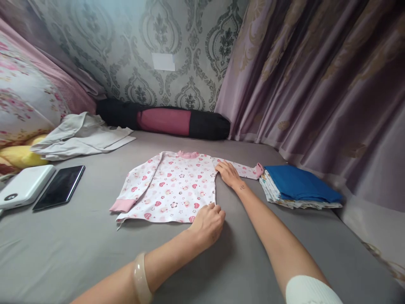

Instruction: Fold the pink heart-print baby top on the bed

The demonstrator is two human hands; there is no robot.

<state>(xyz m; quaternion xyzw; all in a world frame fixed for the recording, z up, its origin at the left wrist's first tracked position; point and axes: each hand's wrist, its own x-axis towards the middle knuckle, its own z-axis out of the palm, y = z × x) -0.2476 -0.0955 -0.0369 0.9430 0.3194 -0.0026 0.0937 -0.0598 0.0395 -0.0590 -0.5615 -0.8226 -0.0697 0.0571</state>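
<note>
Well, mid-frame my left fingers (218, 211) grasp the shirt (177, 190) low; my right fingers (222, 165) touch it higher, grip unclear.

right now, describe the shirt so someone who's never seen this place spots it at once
Start with the grey sheet. Near its middle, between the phone and the blue-topped stack, the shirt lies flat, the left hand and right hand at its right side. Unlike its neighbours, it has pink cuffs, a pink collar and a print with hearts.
</note>
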